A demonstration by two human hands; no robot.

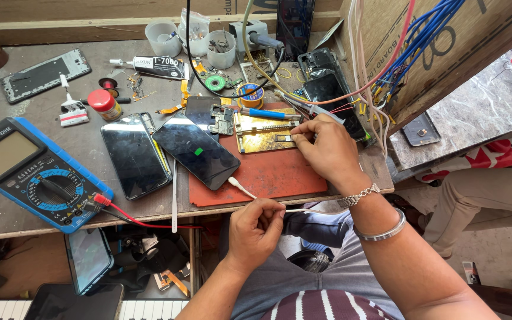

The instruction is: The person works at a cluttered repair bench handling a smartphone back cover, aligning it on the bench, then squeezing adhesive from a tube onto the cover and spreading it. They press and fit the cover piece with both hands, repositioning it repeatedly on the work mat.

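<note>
Fingers of the left hand [255,228] are pinched tight around a thin white cable [241,188], thumb pressed against the curled forefinger at the near edge of the bench, so the grip is narrow and closed on the cord. That cable runs up from the pinch to a small white plug, which is seated in the bottom end of a dark phone [195,150] lying slantwise, half on the red work mat [268,175] and half on the bare benchtop; a little green mark glows on its screen. The right hand [325,148] reaches farther in and rests on the mat, its fingertips drawn close together at the right end of a brass-coloured board holder [262,131]. Something small sits at those fingertips, but I cannot tell what it is or whether it is truly gripped. A metal bracelet and a plain bangle circle that wrist. Just left of the plugged-in phone lies a second dark phone [133,155], flat on the bench and touching it along one edge. Farther left sits a blue multimeter [34,172], its red lead trailing along the front edge of the bench. A blue-handled tool [268,113] lies just beyond the holder, and a red-capped jar [104,104] stands well apart to the left.
</note>
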